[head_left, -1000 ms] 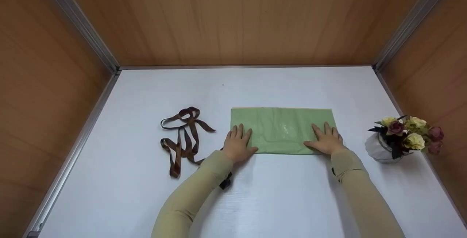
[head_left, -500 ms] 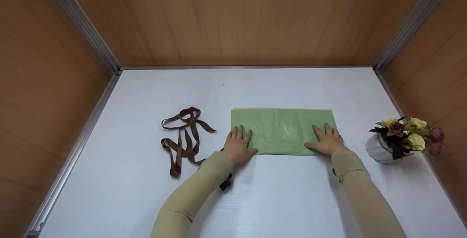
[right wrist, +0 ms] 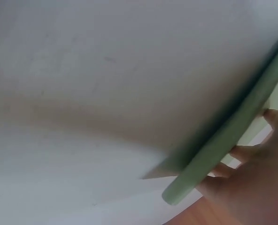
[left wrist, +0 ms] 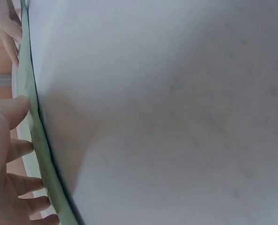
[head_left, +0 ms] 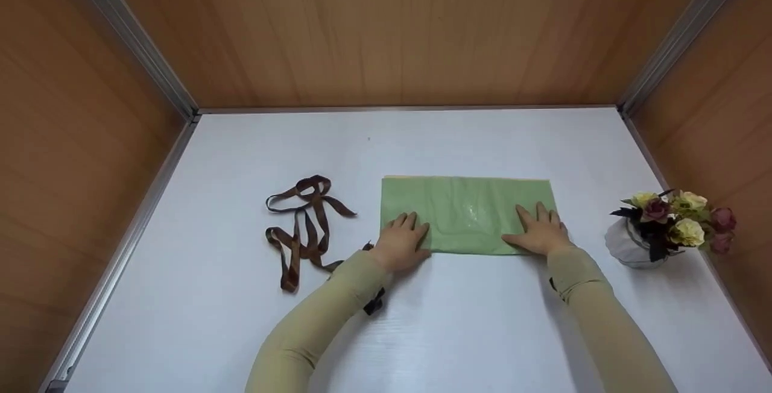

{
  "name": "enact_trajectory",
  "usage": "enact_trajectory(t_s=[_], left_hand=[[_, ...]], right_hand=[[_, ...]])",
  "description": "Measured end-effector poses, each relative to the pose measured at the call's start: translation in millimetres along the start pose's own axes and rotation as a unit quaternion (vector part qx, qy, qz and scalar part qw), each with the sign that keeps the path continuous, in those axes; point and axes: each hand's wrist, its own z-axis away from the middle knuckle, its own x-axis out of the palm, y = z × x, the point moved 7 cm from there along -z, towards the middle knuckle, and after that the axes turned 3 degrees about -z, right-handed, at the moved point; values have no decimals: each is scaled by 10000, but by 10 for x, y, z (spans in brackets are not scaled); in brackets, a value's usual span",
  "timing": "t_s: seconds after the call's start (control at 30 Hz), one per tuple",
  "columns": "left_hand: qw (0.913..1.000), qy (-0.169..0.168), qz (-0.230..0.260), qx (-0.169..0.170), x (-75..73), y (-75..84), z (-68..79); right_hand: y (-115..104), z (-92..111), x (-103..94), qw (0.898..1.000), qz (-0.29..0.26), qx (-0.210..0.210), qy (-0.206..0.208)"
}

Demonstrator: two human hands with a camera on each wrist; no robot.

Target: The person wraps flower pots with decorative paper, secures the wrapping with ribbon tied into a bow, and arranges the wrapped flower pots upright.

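Note:
A green folded sheet (head_left: 464, 215) lies flat on the white table, creased and slightly shiny, with a thin yellowish edge along its far side. My left hand (head_left: 401, 245) rests on its near left corner, fingers spread and straight. On the near right corner lies my right hand (head_left: 540, 235), its fingers also spread. The left wrist view shows the rounded near fold of the sheet (left wrist: 38, 126) with the left fingertips (left wrist: 20, 149) on top. In the right wrist view the right hand (right wrist: 256, 173) touches the sheet just behind that fold.
A tangled brown ribbon (head_left: 304, 236) lies left of the sheet, part of it passing under the left forearm. At the right stands a white vase (head_left: 630, 247) with yellow and mauve flowers (head_left: 687, 231). Wooden panels (head_left: 398, 31) wall the table at the back and sides.
My left hand has slid a little to the right and toward me along the sheet's near left corner. The right hand and the sheet stay where they were.

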Motion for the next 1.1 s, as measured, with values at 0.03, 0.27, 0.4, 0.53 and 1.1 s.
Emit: enact_trajectory(t_s=[0.03, 0.27, 0.4, 0.53, 1.1], left_hand=[[10000, 12, -53, -17, 1, -2, -6], [9991, 227, -54, -357, -41, -102, 6], [9979, 349, -20, -544, -69, -162, 30], [9967, 488, -132, -640, -78, -189, 58], [9827, 848, -934, -1358, -110, -210, 51]], right_hand=[[-12, 8, -4, 10000, 59, 13, 31], [-195, 86, -1, 9963, 774, 82, 373], [-310, 136, 24, 9918, 1141, 17, 584], [-407, 171, 44, 9855, 1447, -239, 855], [-835, 315, 354, 9759, 1558, -1489, 338]])
